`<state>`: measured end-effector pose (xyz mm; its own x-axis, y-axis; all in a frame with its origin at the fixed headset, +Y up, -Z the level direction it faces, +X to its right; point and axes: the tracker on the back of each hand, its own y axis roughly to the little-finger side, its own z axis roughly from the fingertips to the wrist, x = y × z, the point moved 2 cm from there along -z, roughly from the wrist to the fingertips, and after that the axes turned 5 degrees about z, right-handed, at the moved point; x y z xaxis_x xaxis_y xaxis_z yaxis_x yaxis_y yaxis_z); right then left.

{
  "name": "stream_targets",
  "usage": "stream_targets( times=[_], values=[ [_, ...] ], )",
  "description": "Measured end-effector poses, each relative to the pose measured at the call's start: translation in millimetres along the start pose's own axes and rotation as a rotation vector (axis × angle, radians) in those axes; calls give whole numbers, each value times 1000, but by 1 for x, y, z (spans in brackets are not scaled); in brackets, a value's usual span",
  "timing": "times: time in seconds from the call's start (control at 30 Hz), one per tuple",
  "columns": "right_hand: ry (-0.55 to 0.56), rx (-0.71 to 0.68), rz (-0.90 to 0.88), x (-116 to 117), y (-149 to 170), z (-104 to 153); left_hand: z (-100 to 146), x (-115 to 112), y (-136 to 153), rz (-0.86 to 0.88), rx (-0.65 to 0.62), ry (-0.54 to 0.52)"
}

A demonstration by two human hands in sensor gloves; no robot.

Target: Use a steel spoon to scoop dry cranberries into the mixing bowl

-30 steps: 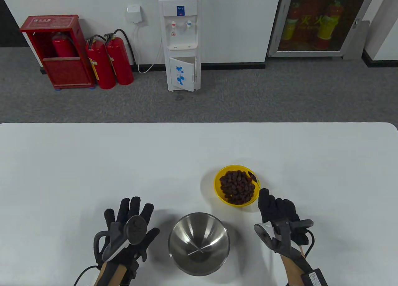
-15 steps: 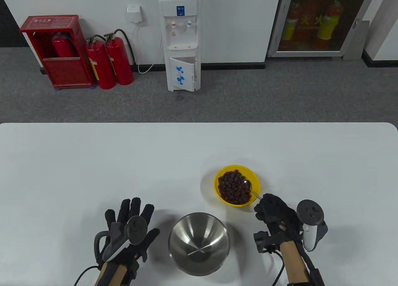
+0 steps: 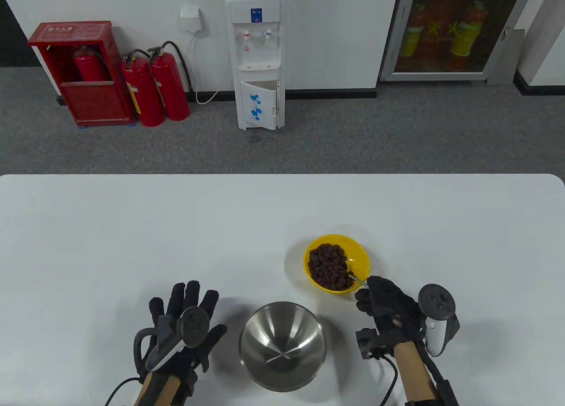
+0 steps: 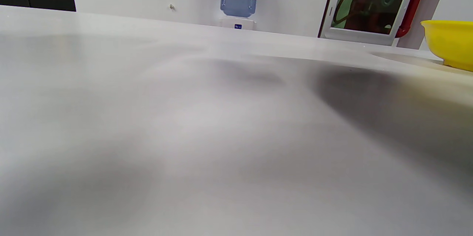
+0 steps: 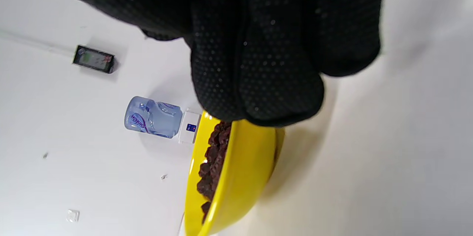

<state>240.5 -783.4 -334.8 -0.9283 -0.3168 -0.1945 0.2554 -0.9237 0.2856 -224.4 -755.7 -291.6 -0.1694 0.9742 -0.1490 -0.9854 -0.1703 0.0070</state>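
Under cranberries (image 3: 329,267), spoon (image 3: 358,281) bowl hides.

The bench (image 3: 132,229) carries two bowls: one yellow bowl (image 3: 359,252) of cranberries (image 3: 327,267) and one steel mixing bowl (image 3: 282,346). One spoon (image 3: 358,281), two hands.

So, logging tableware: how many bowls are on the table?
2: the yellow bowl of cranberries right of centre, and the steel mixing bowl nearer the person, between the hands.

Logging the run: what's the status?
Right hand holds spoon in cranberries. Left hand flat on table. Steel bowl empty.
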Motion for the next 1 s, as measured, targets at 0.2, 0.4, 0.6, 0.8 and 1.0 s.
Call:
stream_targets(
  times=[0.2,0.4,0.6,0.8,1.0],
  values=[
    [-4,22,-41,-3,5,-2,0,0,0,-3,-1,1],
    [1,-1,-71,-7,3,-1,0,1,1,-6,2,-2],
    [7,-41,-69,-13,-1,1,0,1,0,-10,-2,1],
    [-6,-92,-60,-20,-7,5,0,0,0,-7,-5,2],
    [-21,-130,-97,-25,-3,10,-1,0,0,-12,-2,4]
  ],
)
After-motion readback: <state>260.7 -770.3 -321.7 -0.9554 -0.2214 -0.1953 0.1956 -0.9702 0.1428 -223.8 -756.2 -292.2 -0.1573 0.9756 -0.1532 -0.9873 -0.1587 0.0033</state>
